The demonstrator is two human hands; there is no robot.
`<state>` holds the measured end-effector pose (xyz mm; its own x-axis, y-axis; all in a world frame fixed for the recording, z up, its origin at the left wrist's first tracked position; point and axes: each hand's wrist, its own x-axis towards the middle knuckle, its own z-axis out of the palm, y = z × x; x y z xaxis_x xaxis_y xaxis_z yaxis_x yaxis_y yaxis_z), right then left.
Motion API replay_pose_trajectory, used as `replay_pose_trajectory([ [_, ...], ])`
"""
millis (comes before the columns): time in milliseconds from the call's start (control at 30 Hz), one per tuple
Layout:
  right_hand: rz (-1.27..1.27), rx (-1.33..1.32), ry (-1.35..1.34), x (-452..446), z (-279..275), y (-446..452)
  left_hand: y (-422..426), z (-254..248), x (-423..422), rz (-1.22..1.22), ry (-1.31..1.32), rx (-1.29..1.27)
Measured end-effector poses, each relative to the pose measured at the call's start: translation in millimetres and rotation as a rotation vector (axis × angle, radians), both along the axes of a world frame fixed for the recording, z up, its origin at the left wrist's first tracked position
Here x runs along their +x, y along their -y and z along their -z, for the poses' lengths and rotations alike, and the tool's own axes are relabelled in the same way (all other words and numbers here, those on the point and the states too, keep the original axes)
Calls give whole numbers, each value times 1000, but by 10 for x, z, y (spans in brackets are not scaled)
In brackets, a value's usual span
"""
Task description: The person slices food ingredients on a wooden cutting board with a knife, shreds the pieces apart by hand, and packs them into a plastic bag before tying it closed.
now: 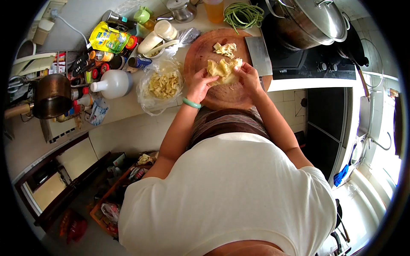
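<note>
Both hands pinch a crinkled, pale-yellow sheet of food (pixel 224 70) that looks like tofu skin, held over a round wooden cutting board (pixel 198 49). My left hand (pixel 198 85), below a green bangle, grips its left side. My right hand (pixel 249 78) has its upper right edge between thumb and fingers. Just beyond, a small heap of similar yellow pieces (pixel 225 50) lies on the board. A cleaver (pixel 259 55) with a wide blade rests along the board's right edge. Left of the board, a clear plastic bag (pixel 147 100) holds many cut yellow pieces (pixel 164 84).
A large lidded steel pot (pixel 309 21) stands on the black cooktop (pixel 299 68) at the right. Long green beans (pixel 243 16) lie behind the board. Bottles, a white jug (pixel 113 84) and seasoning packs crowd the left counter. A saucepan (pixel 52 96) hangs at far left.
</note>
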<state>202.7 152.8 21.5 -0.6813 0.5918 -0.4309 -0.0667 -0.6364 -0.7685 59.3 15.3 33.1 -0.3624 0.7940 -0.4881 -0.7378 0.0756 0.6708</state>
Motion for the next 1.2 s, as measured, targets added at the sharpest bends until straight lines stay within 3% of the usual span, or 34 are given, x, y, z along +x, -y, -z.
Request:
replay_pose_trajectory([
  [67, 10, -80, -32, 56, 326, -56, -7, 70, -10, 38, -64, -87],
  [200, 136, -179, 54, 6, 154, 64, -32, -101, 56, 93, -200, 75],
  [233, 139, -178, 54, -10, 160, 76, -49, -100, 52, 185, -513, 71],
  [267, 139, 46, 177, -23, 177, 84, -65, -103, 51, 276, -826, 66],
  [300, 137, 272, 299, -30, 183, 80, -87, -117, 83, 234, -961, 80],
  [333, 139, 273, 298, -33, 182, 68, -95, -118, 110, 235, -962, 83],
  [400, 169, 547, 398, -52, 127, 46, -105, -130, 162, 107, -592, 44],
  [567, 196, 664, 423, -71, -75, 59, -126, -85, 205, 40, -583, -80],
  [633, 212, 671, 376, -59, -17, 40, -117, -1, 179, 92, -790, -103],
  [733, 149, 445, 180, -32, 112, -16, -77, 54, 103, 266, -923, -245],
  [800, 68, -484, -193, -15, 51, -15, -93, 51, 164, 123, -789, -143],
  [833, 55, -600, -286, -26, -66, 10, -102, 27, 192, -15, -650, -39],
  [933, -155, -466, -134, 34, -114, 112, -98, -187, 162, 76, -836, -237],
  [1000, -137, -372, -167, 27, -62, 179, -104, -111, 150, 64, -900, -212],
  [1100, -187, -4, 73, 41, -40, 166, -96, -47, 68, 80, -429, -186],
  [1200, -358, 212, 141, 69, 5, 79, -65, 79, 27, 81, -491, -241],
])
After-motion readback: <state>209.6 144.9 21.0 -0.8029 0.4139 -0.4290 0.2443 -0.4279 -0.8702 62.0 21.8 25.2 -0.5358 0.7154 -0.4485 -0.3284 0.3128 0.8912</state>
